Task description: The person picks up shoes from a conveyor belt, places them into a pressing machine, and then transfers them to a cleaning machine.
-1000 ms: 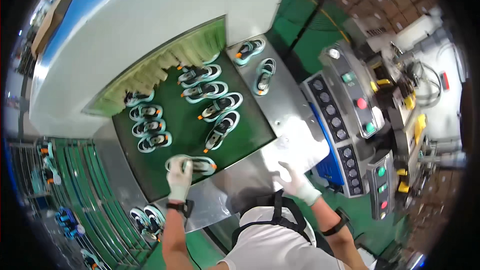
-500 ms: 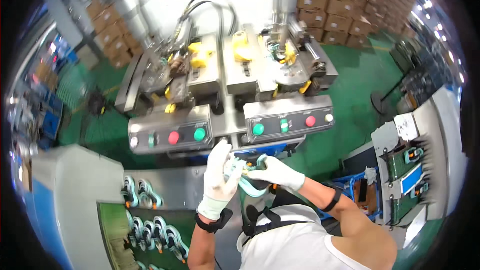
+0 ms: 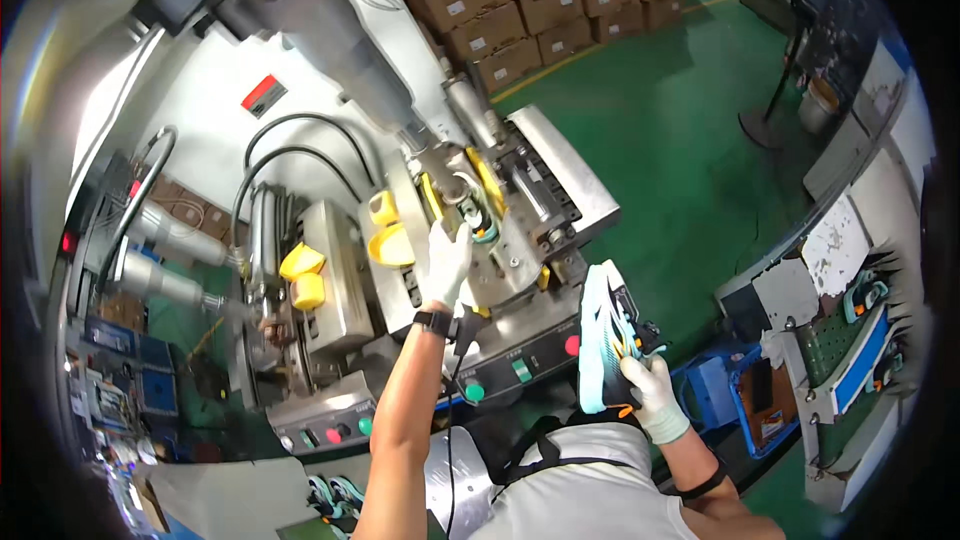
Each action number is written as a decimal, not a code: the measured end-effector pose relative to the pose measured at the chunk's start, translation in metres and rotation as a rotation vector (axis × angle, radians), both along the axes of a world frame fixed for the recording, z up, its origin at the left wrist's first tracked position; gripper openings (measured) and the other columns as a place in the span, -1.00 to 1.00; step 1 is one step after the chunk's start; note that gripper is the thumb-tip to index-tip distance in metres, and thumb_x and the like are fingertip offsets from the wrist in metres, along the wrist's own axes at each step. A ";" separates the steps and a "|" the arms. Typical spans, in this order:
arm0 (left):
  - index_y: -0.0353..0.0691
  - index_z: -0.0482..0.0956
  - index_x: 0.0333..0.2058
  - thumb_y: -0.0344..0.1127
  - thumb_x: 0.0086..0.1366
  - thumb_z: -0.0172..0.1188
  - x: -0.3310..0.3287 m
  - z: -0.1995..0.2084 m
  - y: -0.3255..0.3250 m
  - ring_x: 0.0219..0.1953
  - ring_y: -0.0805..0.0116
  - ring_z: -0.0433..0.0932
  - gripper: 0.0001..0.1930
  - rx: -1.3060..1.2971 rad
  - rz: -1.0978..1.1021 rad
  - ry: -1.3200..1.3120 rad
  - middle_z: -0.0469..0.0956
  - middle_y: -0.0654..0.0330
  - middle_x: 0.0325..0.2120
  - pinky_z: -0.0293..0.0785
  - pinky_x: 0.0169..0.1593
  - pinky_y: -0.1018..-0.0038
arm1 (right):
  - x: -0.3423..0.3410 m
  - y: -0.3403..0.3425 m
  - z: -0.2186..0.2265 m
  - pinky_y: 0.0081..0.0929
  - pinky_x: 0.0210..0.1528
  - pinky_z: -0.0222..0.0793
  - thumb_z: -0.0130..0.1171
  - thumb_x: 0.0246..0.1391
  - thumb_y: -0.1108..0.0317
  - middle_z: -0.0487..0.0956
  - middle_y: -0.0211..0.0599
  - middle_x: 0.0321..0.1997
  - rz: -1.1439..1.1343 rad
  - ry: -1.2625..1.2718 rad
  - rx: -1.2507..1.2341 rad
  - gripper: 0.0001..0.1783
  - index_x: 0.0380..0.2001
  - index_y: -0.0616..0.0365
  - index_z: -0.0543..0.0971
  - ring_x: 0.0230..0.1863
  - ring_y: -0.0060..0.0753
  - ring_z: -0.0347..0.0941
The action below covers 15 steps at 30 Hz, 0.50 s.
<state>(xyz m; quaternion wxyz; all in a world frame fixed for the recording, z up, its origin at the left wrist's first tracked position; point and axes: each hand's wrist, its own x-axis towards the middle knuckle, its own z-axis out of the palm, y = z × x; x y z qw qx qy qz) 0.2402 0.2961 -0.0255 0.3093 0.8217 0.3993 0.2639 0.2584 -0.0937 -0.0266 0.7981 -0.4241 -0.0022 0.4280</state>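
My right hand [image 3: 652, 392] grips a sneaker [image 3: 593, 345] with a pale blue and white sole, dark upper and orange tab. The shoe is tipped on end, in front of the machine's right-hand control panel [image 3: 540, 362]. My left hand [image 3: 447, 262] reaches into the machine's right station, thumb and forefinger apart. Just beyond its fingertips, another sneaker [image 3: 482, 224] sits among yellow pads [image 3: 486, 180] under the metal press cylinder [image 3: 365, 60]. Whether my fingers touch that shoe, I cannot tell.
The machine's left station has yellow pads [image 3: 303, 275] too. A blue crate [image 3: 765, 410] stands to my right, near a rack [image 3: 840, 380] with shoes on it. Further sneakers [image 3: 335, 495] lie at lower left. Stacked cartons [image 3: 530, 15] stand at the back.
Both hands were together at a shoe before my body. Now my right hand holds a shoe off to the right and my left hand is in the machine. The view has turned.
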 end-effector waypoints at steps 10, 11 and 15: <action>-0.65 0.25 -0.03 -0.30 0.16 0.12 0.078 -0.106 0.088 -0.12 -0.32 0.53 -0.47 0.056 0.011 0.156 0.52 -0.37 -0.24 0.45 0.02 0.09 | 0.008 0.004 -0.012 -0.48 0.01 0.41 0.35 0.03 0.30 0.58 -0.37 0.00 -0.067 -0.151 -0.153 -0.44 0.10 0.27 0.49 -0.05 -0.54 0.49; -0.61 0.29 -0.04 -0.31 0.12 0.12 0.081 -0.091 0.085 -0.12 -0.29 0.55 -0.49 -0.192 0.049 0.136 0.53 -0.37 -0.23 0.46 0.00 0.11 | 0.010 0.013 -0.004 -0.48 0.02 0.41 0.32 0.03 0.33 0.57 -0.36 0.00 -0.090 -0.115 -0.149 -0.46 0.10 0.27 0.49 -0.05 -0.53 0.49; -0.50 0.53 -0.36 -0.23 0.20 0.11 0.048 -0.018 0.076 -0.41 0.08 0.59 -0.67 -0.389 -0.055 -0.005 0.59 -0.06 -0.54 0.47 -0.31 0.29 | 0.018 0.045 0.011 -0.48 0.03 0.41 0.21 0.06 0.44 0.56 -0.33 0.01 -0.055 -0.245 -0.147 -0.50 0.11 0.30 0.48 -0.05 -0.52 0.48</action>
